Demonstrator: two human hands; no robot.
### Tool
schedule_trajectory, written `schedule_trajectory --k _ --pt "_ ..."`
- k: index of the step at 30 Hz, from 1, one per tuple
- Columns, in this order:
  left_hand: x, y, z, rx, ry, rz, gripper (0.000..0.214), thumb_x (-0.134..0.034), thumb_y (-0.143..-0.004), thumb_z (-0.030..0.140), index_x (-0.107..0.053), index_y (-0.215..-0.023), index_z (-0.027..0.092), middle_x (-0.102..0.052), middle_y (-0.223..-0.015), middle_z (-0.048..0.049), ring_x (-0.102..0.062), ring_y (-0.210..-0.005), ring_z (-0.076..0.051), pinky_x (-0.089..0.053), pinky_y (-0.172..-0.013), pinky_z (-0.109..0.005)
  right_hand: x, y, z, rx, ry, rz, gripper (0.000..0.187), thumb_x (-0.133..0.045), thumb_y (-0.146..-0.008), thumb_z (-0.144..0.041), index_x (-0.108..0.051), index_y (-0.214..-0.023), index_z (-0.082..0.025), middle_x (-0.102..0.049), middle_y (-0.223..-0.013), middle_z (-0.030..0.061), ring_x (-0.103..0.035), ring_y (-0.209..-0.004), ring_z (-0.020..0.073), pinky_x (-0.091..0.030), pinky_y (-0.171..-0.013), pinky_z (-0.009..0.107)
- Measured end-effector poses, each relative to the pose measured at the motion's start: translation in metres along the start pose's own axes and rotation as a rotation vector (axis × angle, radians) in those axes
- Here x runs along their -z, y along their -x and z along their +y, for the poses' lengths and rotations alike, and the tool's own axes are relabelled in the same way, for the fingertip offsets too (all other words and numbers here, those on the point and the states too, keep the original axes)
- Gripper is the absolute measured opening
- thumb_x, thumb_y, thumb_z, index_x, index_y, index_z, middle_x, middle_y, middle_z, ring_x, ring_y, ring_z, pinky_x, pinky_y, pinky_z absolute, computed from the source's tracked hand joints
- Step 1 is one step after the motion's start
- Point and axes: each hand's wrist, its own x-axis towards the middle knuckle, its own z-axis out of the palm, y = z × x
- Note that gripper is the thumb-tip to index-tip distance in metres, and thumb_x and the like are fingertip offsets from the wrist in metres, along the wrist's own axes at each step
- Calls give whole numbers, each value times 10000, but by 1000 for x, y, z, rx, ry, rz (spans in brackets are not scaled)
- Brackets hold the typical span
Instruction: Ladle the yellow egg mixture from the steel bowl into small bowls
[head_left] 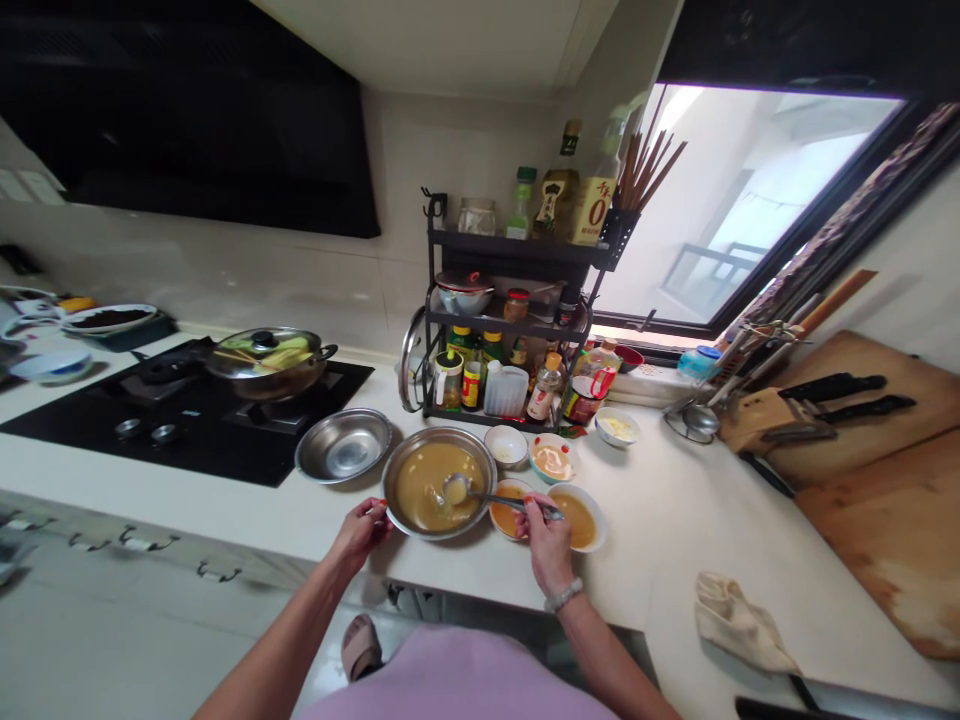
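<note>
My right hand [546,540] is closed around the handle of a metal ladle [456,489]. The ladle's bowl sits in the brownish-yellow liquid of a large steel basin [491,470]. At the basin's left rim, the fingers of my left hand [365,530] pinch the edge. Under and beside the ladle handle stand a small bowl of orange liquid [504,515], partly hidden, and a white bowl of brown liquid [581,520]. Behind these are a small white bowl [506,446] and a patterned bowl [553,458] with pale orange contents. An empty-looking steel basin [343,447] stands at the left.
A lidded pan [264,362] with green food rests on the black stove [225,440]. Behind the bowls rises a black spice rack [517,325] full of bottles. To the right are a bowl [617,428], a knife block [757,415], cutting boards [892,530] and a beige cloth [739,620].
</note>
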Motion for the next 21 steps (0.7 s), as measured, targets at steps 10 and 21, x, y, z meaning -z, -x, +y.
schedule_trajectory --k 10,21 --pt "2 -3 -2 -1 -9 -1 225 -709 -648 201 -499 -728 188 -567 -489 44 -537 -395 -94 -399 -428 -187 16 -9 -25 4 -80 106 319 -757 -652 -450 -634 -762 -176 -622 -508 -9 -548 -408 152 -408 -367 241" --pt "1 -2 0 -2 -24 4 191 -702 -666 204 -521 -724 179 -563 -492 37 -537 -398 -96 -401 -426 -193 64 -40 -55 148 -82 340 373 -792 -612 -436 -635 -772 -138 -635 -500 -1 -561 -403 135 -448 -387 232"
